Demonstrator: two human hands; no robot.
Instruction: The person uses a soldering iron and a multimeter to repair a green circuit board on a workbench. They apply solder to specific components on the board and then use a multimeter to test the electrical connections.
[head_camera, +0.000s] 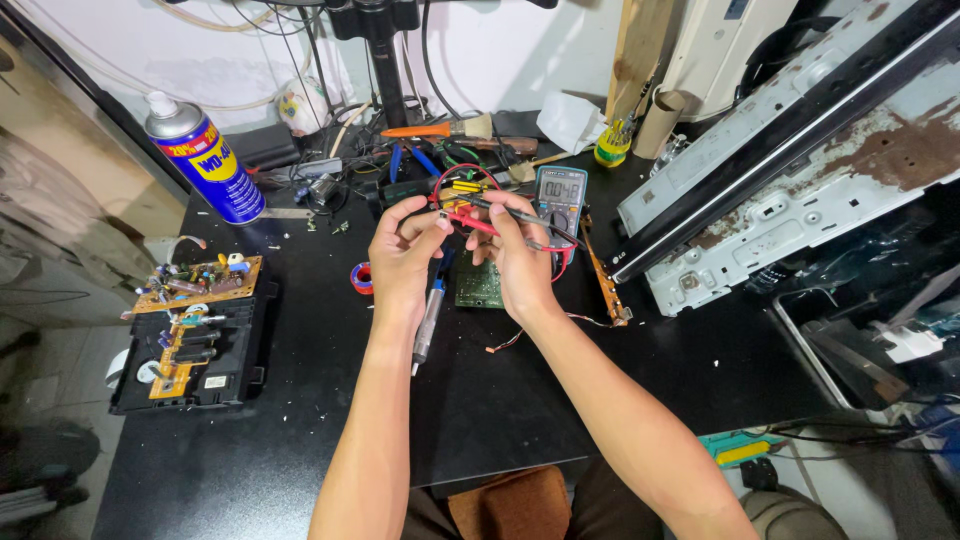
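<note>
Both hands are working close together over the middle of a black table (330, 420). The left hand (402, 258) is curling its fingers, and the thumb and first finger are pinching something tiny; it is too small to tell what it is. The right hand (518, 262) is pinching two thin test sticks, a red probe (468, 220) and a black probe (512, 213), and their tips are pointing at the tiny thing in the left fingers.

Just behind the right hand, a grey meter (560, 197) with a small screen is lying on the table. Red and black wires are looping from it toward the hands. Under the hands, a small green board (480, 285) is lying flat. A pen-shaped tool (429, 322) with a blue part is lying just below the left wrist.

Far to the left, a brown board full of little parts (198, 280) is sitting on a black box. A blue and yellow spray can (205, 156) is standing behind it. A brush with an orange handle (440, 129) is lying at the back. A big white metal case (800, 170), rusty in spots, is leaning on the right side.
</note>
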